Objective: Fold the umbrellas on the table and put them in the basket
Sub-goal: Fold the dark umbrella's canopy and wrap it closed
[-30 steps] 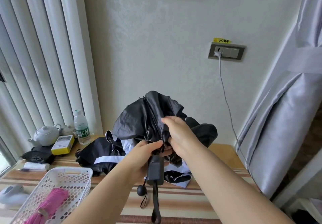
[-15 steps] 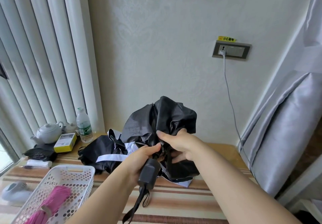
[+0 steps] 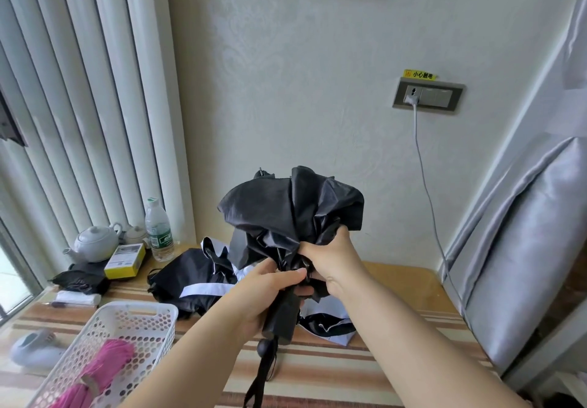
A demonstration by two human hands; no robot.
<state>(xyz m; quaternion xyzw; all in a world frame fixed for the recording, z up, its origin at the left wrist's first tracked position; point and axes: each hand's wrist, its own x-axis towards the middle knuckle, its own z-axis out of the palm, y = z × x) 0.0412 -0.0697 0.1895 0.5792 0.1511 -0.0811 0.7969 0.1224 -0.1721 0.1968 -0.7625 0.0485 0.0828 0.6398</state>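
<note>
The left hand [image 3: 266, 293] grips the black umbrella [image 3: 292, 214] by its handle, up above the table [image 3: 317, 376]. The right hand [image 3: 330, 261] squeezes its puffy cloth. If that squeeze slips, the cloth could flop open again, far from the white basket [image 3: 127, 322] near left.

The black umbrella [image 3: 295, 214] has thin, crumpled cloth with a faint sheen, and its handle [image 3: 281, 318] looks like matt black plastic. The basket [image 3: 133, 322] is white perforated plastic, holding a pink umbrella [image 3: 104, 372] of matt cloth. The bench [image 3: 397, 283] shows glossy wood at its far edge. The teapot [image 3: 93, 244] looks like smooth white ceramic.
</note>
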